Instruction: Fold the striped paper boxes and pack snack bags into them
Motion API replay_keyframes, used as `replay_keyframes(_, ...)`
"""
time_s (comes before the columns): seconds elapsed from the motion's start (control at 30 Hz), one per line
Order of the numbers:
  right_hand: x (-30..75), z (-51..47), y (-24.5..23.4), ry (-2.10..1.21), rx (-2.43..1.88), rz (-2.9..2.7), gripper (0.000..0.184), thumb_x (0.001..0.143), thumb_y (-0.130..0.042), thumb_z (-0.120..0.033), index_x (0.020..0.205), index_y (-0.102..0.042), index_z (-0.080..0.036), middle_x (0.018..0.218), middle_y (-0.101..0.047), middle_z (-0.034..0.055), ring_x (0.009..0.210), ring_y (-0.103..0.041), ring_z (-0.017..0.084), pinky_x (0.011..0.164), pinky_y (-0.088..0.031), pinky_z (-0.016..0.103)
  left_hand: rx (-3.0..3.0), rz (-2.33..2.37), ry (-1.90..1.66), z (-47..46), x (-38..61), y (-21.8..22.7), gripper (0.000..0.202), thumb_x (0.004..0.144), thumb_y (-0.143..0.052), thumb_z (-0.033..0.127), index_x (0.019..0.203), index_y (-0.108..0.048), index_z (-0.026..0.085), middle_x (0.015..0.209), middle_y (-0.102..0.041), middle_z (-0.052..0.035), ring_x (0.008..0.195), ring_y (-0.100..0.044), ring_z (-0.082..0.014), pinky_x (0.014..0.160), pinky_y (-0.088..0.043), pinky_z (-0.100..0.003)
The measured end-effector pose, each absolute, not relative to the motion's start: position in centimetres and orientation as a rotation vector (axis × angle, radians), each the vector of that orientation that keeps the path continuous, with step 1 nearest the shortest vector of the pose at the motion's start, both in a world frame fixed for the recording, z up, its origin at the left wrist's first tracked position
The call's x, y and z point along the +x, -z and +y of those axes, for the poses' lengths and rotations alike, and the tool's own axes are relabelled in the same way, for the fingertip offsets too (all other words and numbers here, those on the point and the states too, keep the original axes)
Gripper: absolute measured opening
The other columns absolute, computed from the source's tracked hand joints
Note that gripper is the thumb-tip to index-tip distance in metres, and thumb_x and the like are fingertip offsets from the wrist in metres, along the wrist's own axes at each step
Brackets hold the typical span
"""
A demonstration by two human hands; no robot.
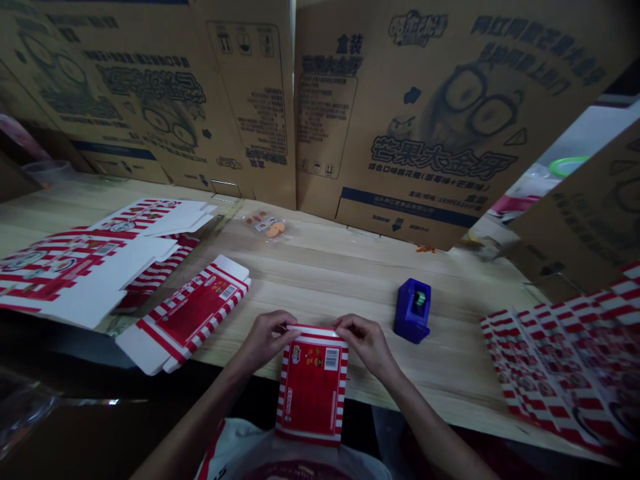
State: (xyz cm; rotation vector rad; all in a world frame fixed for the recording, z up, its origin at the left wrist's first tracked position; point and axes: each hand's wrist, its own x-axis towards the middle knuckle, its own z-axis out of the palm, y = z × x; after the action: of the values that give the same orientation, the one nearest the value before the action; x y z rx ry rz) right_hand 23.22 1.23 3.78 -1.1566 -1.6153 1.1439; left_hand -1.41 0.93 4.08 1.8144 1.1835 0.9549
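A red box with red-and-white striped edges [313, 387] hangs over the table's front edge, its barcode face turned up. My left hand [270, 340] pinches its far left corner, thumb on top. At the far right corner my right hand [365, 341] pinches the same end between thumb and finger. The far flap looks folded down. To the left lies another striped box [195, 310], flattened or part-formed, with its white end flaps sticking out. A blue tape dispenser [413, 310] stands to the right of my right hand.
Flat striped cartons [95, 257] are stacked at the left. Rows of striped boxes [560, 367] stand at the right edge. Small clear packets [265, 225] lie near the back. Large brown cardboard cartons [390, 133] wall off the table's [310, 260] far side.
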Motion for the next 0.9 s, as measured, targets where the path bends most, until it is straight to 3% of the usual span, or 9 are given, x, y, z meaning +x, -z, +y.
replay_keyframes(0.17,23.4,-1.4,-2.8,-0.847,-0.992,-1.757,0.004,0.082,-0.065,-0.020,0.085,-0.066,-0.018,0.093,-0.070,0.0080,0.089,-0.066,0.019,0.078,-0.052,0.030,2.022,1.209,-1.265,-1.3,-1.0,-1.4,0.013,0.083,-0.061,0.015,0.094,-0.067,0.016,0.093,-0.073,-0.0098,0.087,-0.070,-0.0180,0.077,-0.056,-0.028)
replay_keyframes(0.23,23.3,-2.3,-2.1,-0.748,-0.937,-1.826,0.011,0.084,-0.063,-0.015,0.093,-0.065,-0.019,0.098,-0.069,0.0082,0.093,-0.065,0.019,0.081,-0.052,0.032,2.091,1.203,-1.346,-1.9,-0.8,-0.8,0.015,0.084,-0.059,0.011,0.096,-0.066,0.017,0.094,-0.074,-0.0098,0.087,-0.070,-0.0174,0.078,-0.057,-0.027)
replay_keyframes(0.43,22.2,-3.8,-0.6,-0.654,-0.953,-1.823,0.019,0.086,-0.056,-0.008,0.096,-0.063,-0.022,0.098,-0.068,0.0067,0.092,-0.065,0.017,0.081,-0.052,0.032,2.145,1.161,-1.362,-2.7,-0.9,-0.8,0.013,0.083,-0.058,0.010,0.086,-0.067,0.018,0.093,-0.074,-0.0081,0.083,-0.071,-0.0162,0.076,-0.058,-0.025)
replay_keyframes(0.53,23.2,-3.8,-0.9,-0.684,-1.052,-1.754,0.016,0.086,-0.057,-0.015,0.099,-0.064,-0.021,0.105,-0.066,0.0091,0.099,-0.062,0.020,0.084,-0.051,0.034,1.873,1.206,-1.354,-2.8,-1.2,-0.5,0.006,0.082,-0.062,0.017,0.082,-0.067,0.019,0.091,-0.073,-0.0071,0.085,-0.070,-0.0179,0.077,-0.057,-0.027)
replay_keyframes(0.63,27.1,-2.7,-1.1,-0.480,-1.314,-1.393,0.016,0.084,-0.059,-0.027,0.098,-0.064,-0.019,0.106,-0.063,0.0109,0.095,-0.061,0.020,0.076,-0.051,0.032,1.419,1.218,-1.273,-2.9,-1.1,0.1,0.010,0.081,-0.064,0.026,0.085,-0.067,0.018,0.090,-0.070,-0.0058,0.084,-0.067,-0.0188,0.072,-0.056,-0.026)
replay_keyframes(0.73,32.8,-1.0,-0.4,-0.241,-1.567,-0.893,0.030,0.077,-0.063,-0.041,0.093,-0.064,-0.016,0.094,-0.063,0.0084,0.075,-0.057,0.016,0.063,-0.047,0.027,1.120,1.204,-1.156,-3.2,-0.6,0.4,0.025,0.080,-0.065,0.036,0.097,-0.066,0.018,0.097,-0.069,-0.0063,0.085,-0.067,-0.0202,0.069,-0.056,-0.026)
replay_keyframes(0.9,37.6,2.3,2.1,-0.361,-1.636,-0.703,0.040,0.057,-0.071,-0.052,0.063,-0.067,-0.012,0.063,-0.060,0.0040,0.058,-0.052,0.016,0.055,-0.042,0.029,1.161,1.237,-1.084,-2.8,0.4,-0.5,0.036,0.079,-0.064,0.044,0.102,-0.066,0.017,0.106,-0.069,-0.0096,0.095,-0.066,-0.0250,0.075,-0.056,-0.030)
